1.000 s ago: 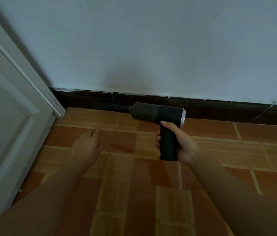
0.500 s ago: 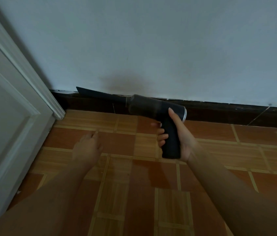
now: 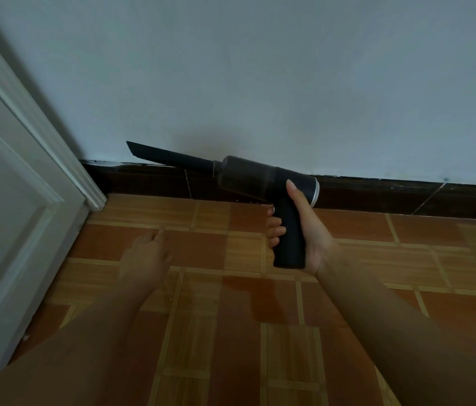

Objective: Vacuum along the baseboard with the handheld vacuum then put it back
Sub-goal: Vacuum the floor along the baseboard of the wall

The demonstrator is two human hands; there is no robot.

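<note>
Our left hand (image 3: 146,259) hovers palm-down, fingers loosely spread and holding nothing, over the tiled floor (image 3: 231,332) while our right hand (image 3: 304,230) wraps the handheld vacuum (image 3: 263,183) by its grip, nozzle angled above the dark baseboard (image 3: 149,180)

Black vacuum (image 3: 260,178), orange-brown tiled floor (image 3: 377,259)

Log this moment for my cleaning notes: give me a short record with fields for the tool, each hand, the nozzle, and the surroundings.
tool: black handheld vacuum, pistol-shaped
right hand: wrapped around the vacuum's grip, thumb up along the body
left hand: empty, fingers spread, low over the floor
nozzle: long, slanted tip, pointing left, tilted up over the wall above the baseboard
surroundings: white door at left, orange tiles
</note>
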